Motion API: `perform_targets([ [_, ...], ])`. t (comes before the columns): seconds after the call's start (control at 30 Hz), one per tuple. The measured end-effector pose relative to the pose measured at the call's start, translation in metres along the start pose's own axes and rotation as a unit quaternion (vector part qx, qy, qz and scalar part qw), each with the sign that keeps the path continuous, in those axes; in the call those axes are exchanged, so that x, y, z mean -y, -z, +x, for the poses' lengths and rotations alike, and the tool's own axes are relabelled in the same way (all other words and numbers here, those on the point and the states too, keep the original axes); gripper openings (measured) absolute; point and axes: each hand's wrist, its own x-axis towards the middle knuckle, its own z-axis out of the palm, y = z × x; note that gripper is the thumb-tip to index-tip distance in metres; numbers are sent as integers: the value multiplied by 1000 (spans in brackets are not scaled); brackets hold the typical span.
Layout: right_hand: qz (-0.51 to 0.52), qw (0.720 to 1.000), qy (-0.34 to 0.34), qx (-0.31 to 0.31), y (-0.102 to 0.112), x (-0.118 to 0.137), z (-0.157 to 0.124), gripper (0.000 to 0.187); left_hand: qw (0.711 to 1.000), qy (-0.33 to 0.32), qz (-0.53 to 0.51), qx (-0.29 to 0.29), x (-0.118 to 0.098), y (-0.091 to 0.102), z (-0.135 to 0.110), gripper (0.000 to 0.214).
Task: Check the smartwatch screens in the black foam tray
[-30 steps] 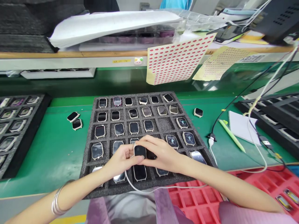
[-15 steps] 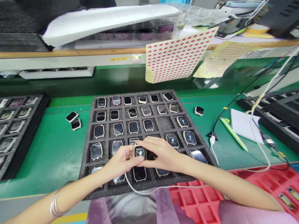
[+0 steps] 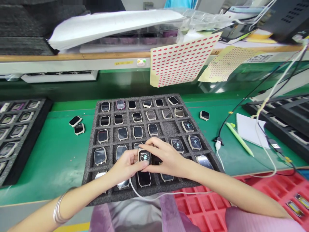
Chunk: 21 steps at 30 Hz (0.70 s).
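Note:
Between my two hands is a smartwatch body [image 3: 145, 157] without a strap, its screen lit with a dial. My left hand [image 3: 127, 166] grips its left side, thumb across the lower edge of the screen. On the other side, the fingers of my right hand [image 3: 164, 156] close on the watch's top and lower right edges. A white cable [image 3: 137, 194] runs up toward my left hand; its end is hidden there. Beneath both hands lies a dark grey foam tray [image 3: 112, 196], with strapless watches in most of its pockets. Some screens at the right are lit.
Two loose watches [image 3: 79, 129] lie left of the tray, and one watch [image 3: 204, 115] lies right. Another foam tray [image 3: 26, 141] stands at far left. At right are a green pen [image 3: 240, 139], white paper [image 3: 251, 129], cables and a red tray [image 3: 205, 212]. A shelf edge [image 3: 101, 56] crosses behind.
The view has shifted slightly. Both hands keep their hold on the watch, and my right fingers have shifted a little at its top edge.

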Motion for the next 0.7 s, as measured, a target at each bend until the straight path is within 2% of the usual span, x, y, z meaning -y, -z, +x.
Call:
perform_targets([
  [0.3,-9,999,31,-35,-1,5,2,38,1000,-20,-7,20,4,1,1,30],
  [0.43,2,999,21,-43,13,9,3,39,997,-66,26,39,11,3,-1,34],
  [0.53,23,998,-18,-63,29,3,-4,44,997,-57,30,44,9,8,-7,43],
  [0.6,-10,998,-53,-44,35,-5,-13,43,999,-36,21,20,4,14,-14,38],
  [0.7,-87,993,-76,22,40,-16,-23,47,1000,-15,9,-18,1,25,-25,30],
])
